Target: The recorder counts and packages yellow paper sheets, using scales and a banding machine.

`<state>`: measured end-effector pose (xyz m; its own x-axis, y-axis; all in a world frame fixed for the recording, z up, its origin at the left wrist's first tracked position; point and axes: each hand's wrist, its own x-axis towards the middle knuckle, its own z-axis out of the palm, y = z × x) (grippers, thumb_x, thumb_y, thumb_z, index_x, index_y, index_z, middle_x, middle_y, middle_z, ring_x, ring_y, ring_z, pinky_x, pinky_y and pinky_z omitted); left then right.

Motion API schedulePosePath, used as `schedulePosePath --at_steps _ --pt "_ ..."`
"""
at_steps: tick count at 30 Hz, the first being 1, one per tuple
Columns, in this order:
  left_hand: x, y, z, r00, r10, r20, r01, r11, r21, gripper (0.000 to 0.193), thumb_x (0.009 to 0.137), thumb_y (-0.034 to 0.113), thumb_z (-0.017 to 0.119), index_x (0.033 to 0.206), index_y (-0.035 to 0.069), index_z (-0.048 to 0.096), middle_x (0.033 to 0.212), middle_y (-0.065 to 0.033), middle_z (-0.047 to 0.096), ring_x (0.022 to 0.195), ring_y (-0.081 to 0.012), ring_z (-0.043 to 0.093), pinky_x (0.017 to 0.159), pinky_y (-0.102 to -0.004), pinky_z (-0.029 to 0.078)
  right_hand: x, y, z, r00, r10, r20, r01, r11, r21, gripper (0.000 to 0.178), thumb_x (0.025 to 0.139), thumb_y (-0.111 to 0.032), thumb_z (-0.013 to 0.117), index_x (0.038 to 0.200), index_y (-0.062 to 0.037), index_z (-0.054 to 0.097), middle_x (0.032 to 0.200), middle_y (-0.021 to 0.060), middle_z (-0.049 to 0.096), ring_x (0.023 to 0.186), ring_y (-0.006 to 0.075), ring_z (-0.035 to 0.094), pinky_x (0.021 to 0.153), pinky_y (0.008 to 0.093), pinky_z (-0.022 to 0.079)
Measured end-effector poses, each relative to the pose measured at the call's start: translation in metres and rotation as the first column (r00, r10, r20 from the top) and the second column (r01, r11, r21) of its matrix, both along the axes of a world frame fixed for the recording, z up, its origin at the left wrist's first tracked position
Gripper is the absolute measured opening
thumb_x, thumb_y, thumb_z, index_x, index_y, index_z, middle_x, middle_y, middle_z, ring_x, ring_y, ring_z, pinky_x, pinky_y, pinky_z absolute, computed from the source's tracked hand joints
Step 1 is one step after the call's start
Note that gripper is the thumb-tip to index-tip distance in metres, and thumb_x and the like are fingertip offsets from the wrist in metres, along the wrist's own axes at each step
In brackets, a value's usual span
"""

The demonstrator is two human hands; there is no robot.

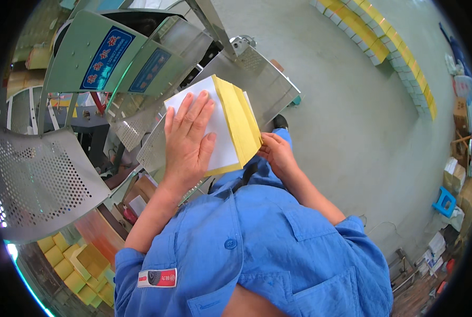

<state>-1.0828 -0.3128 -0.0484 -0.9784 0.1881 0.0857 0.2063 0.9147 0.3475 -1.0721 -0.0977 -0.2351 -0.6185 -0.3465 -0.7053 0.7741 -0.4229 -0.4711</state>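
Head view: a flat stack of folded card blanks (pixel 230 124), white on the face and yellow along the right fold, lies on a sloping steel chute (pixel 262 84) of a machine, just ahead of the person's chest. The left hand (pixel 185 140) rests palm down on the white face, fingers spread, pressing rather than clasping. The right hand (pixel 277 153) has its grip closed on the stack's near right corner, thumb over the yellow edge.

The stack looks light, thin and fairly stiff as a bundle, though single sheets would likely bend and slide over one another; the smooth faces seem slippery, so pinching across the whole thickness at the edges, or clamping near the yellow fold, seems the safest hold. Corners could crease if knocked.

To the left stand perforated metal guards (pixel 40 179) and green machine covers (pixel 109 55), close and hard-edged, leaving little side room. A bin of yellow boxes (pixel 80 264) sits near left. To the right the floor (pixel 352 116) is open; rows of yellow stacks (pixel 389 47) lie far right, well apart.
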Motion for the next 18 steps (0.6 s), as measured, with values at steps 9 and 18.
schedulePosePath --at_steps 9,18 --pt "0.070 -0.045 -0.033 0.970 0.062 -0.236 -0.019 0.983 0.180 0.048 0.093 0.015 0.047 0.140 0.009 0.050 0.156 -0.0187 0.028 0.147 -0.0360 0.022 0.119 -0.0526 0.013 -0.005 0.018 0.020 0.916 0.356 -0.183 -0.339 0.933 0.120 0.035 0.095 -0.024 0.061 0.123 -0.0033 0.059 0.109 0.0038 0.066 0.099 0.0125 0.060 0.085 0.0291 0.047" --pt "0.134 -0.072 -0.152 0.877 0.480 -0.029 -0.359 0.694 0.624 0.051 0.102 0.021 0.034 0.151 0.008 0.032 0.152 -0.0181 0.035 0.139 -0.0336 0.037 0.113 -0.0415 0.032 -0.055 -0.027 0.069 0.657 0.588 -0.472 -0.391 0.801 0.453 0.023 0.086 -0.015 0.071 0.099 -0.0030 0.056 0.087 0.0036 0.063 0.081 0.0098 0.058 0.072 0.0260 0.047"
